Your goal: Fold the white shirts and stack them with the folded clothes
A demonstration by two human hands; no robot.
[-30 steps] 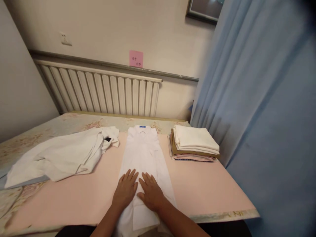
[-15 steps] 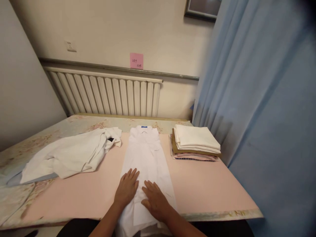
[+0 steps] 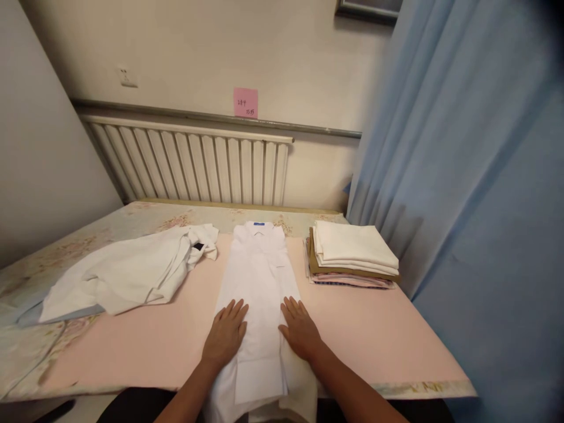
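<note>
A white shirt (image 3: 259, 276) lies lengthwise on a pink cloth (image 3: 145, 346), folded narrow, its collar with a blue label at the far end. Its lower end hangs over the table's near edge. My left hand (image 3: 225, 332) rests flat on the shirt's left side, fingers stretched out. My right hand (image 3: 300, 329) lies flat on the shirt's right edge, fingers extended, palm down. Neither hand grips anything. Between the hands, the front of the shirt lies smooth, with a folded panel (image 3: 259, 376) near the bottom.
On the left lies a loose heap of white garments (image 3: 127, 270) over something blue-grey. A stack of folded clothes (image 3: 355, 249) stands on the right. Behind the table is a radiator (image 3: 211, 164); a blue curtain (image 3: 418, 147) hangs along the right side.
My right hand has moved right and slightly away from me, from the shirt's middle to its right edge. My left hand stays at about the same spot on the shirt.
</note>
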